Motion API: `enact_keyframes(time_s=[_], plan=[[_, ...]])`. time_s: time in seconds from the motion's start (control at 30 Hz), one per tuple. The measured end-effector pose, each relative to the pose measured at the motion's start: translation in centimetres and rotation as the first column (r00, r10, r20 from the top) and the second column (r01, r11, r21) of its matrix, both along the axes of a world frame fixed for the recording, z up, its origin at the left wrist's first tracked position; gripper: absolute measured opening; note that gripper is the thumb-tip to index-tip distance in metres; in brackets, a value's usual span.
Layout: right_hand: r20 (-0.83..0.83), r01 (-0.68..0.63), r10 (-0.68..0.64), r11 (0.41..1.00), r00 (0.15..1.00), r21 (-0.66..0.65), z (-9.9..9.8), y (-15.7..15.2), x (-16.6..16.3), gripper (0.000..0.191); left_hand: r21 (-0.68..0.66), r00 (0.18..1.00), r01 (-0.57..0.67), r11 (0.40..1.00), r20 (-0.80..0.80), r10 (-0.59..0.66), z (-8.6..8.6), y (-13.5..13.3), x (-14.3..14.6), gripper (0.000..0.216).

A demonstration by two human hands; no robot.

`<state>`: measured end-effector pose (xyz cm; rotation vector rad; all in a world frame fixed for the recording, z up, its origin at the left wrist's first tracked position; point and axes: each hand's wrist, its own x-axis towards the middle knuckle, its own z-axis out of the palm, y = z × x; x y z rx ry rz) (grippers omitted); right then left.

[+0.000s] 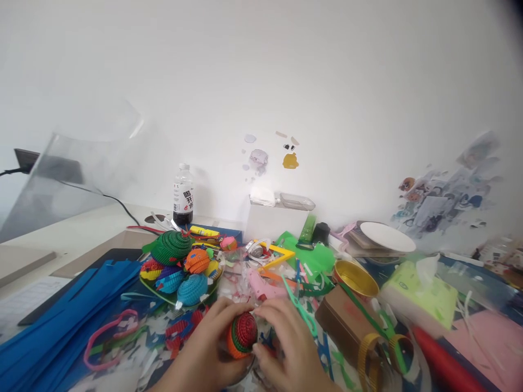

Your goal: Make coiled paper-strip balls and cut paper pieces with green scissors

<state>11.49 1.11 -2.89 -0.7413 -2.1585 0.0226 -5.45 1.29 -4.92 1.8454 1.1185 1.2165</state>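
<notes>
Between my two hands is a rounded cone of coiled corrugated paper (pixel 245 333), dark red at the tip, then green, then orange at its base. My left hand (pixel 214 343) is wrapped round its left side, thumb below and fingers above. My right hand (pixel 286 337) touches it from the right with the thumb and fingertips curled in; whether it pinches a small strip too is hidden. Just beyond my hands, a green plate (pixel 159 296) bears several coiled paper pieces, including a big green dome (pixel 170 247), an orange one (pixel 196 261) and a blue one (pixel 193 289).
Blue paper strips (pixel 69 310) lie at the left, and paper scraps litter the table around my hands. A brown box (pixel 347 321), a gold bowl (pixel 356 279) and a tissue pack (pixel 420 291) stand at the right. A bottle (pixel 183 193) stands near the wall.
</notes>
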Motion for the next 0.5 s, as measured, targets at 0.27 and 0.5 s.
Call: enact_keyframes(time_s=[0.27, 0.5], plan=[[-0.183, -0.049, 0.005, 0.97, 0.983, -0.237, -1.0, 0.1, -0.2, 0.023, 0.075, 0.996, -0.055, 0.996, -0.068, 0.061, -0.2, -0.5, -0.6, 0.047], [-0.357, -0.188, -0.069, 0.75, 0.932, -0.635, -1.9, 0.5, -0.5, 0.022, 0.161, 0.977, -0.107, 0.981, -0.165, 0.134, -1.2, -0.1, -0.8, 0.045]])
